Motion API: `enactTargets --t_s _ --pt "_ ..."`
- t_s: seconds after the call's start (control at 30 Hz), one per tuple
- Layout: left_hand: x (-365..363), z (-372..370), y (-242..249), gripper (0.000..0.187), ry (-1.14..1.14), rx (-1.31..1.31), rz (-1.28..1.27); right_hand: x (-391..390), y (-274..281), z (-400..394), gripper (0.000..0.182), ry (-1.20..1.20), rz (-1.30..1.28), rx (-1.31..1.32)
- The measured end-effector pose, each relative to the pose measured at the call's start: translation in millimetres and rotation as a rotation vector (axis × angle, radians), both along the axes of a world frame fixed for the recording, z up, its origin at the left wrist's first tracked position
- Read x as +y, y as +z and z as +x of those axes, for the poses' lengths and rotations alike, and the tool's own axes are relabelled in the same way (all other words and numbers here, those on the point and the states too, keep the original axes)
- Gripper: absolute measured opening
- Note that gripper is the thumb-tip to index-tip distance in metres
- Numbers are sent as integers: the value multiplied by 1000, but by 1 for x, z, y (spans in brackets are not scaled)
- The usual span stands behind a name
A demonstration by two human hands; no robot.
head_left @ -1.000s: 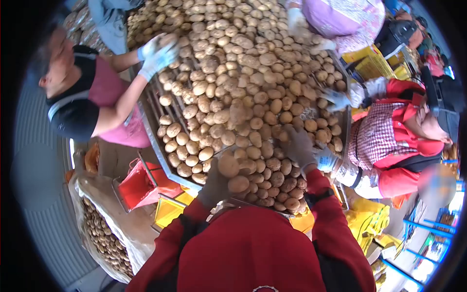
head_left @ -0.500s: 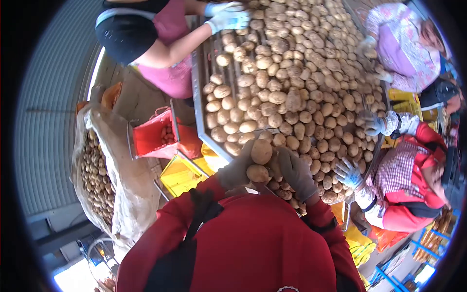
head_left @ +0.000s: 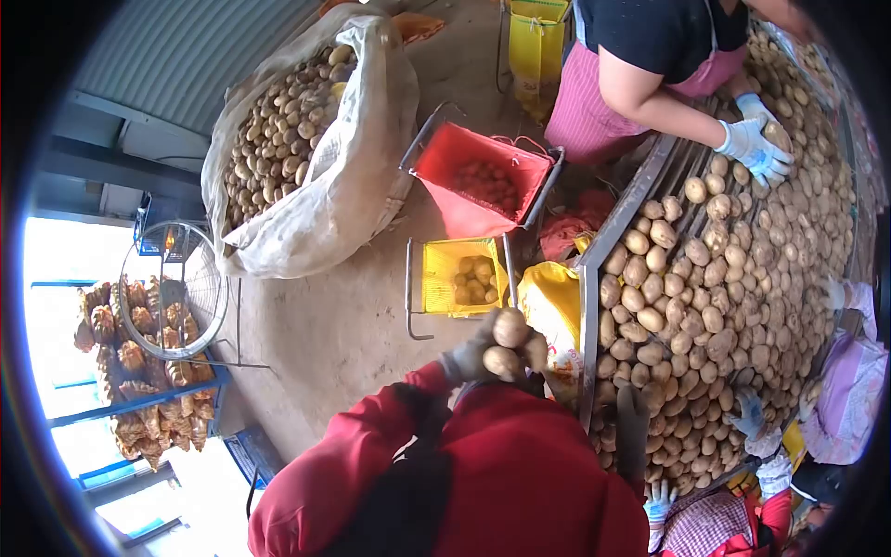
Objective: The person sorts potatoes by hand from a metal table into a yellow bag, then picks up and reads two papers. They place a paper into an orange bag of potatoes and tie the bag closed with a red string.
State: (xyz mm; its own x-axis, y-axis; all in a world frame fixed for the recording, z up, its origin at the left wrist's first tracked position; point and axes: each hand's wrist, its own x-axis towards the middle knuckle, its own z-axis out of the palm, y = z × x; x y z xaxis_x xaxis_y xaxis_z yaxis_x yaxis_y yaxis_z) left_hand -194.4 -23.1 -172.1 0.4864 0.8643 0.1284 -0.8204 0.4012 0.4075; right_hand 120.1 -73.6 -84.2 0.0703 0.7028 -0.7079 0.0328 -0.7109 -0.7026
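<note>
My left hand, in a dark grey glove, is closed around several potatoes, bunched in front of my chest beside the sorting table's metal edge. They are pale brown and partly soiled. My right hand, also gloved in grey, reaches over the near side of the table. It appears edge-on with its fingers stretched out, among loose potatoes, and no potato shows in it.
Left of the table stand a yellow bag in a frame with potatoes, a red bag and a large white sack full of potatoes. A wire fan is farther left. Co-workers' gloved hands work over the potatoes.
My view has swung left, toward the bags and sack. My left hand has carried its potatoes off the table toward the yellow bag, and my right hand has separated from them.
</note>
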Motion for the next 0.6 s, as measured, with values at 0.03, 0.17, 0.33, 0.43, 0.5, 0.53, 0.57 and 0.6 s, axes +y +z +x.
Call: enactTargets --t_s 0.03,0.17,0.33,0.43,0.5,0.53,0.57,0.6 --pt "-6 -28 -15 58 80 248 -22 2 4 -2 38 29 -13 11" --pt "-2 -114 -44 97 221 536 -139 19 -9 -6 27 132 157 -168" --pt "55 -161 -64 62 291 1273 -626 9 -58 4 18 568 852 -782" --pt "101 -135 -50 48 538 1381 -258 -11 -5 3 22 359 283 -486" --pt "124 -88 -38 41 638 1431 37 -42 19 8 27 268 309 -452" --pt "131 -67 -42 40 519 1490 268 -65 19 9 27 269 229 -491" --pt "140 -51 -45 40 431 1535 497 -78 17 10 27 293 168 -520" --pt "135 2 -13 46 209 1606 515 -77 11 16 29 332 114 -538"
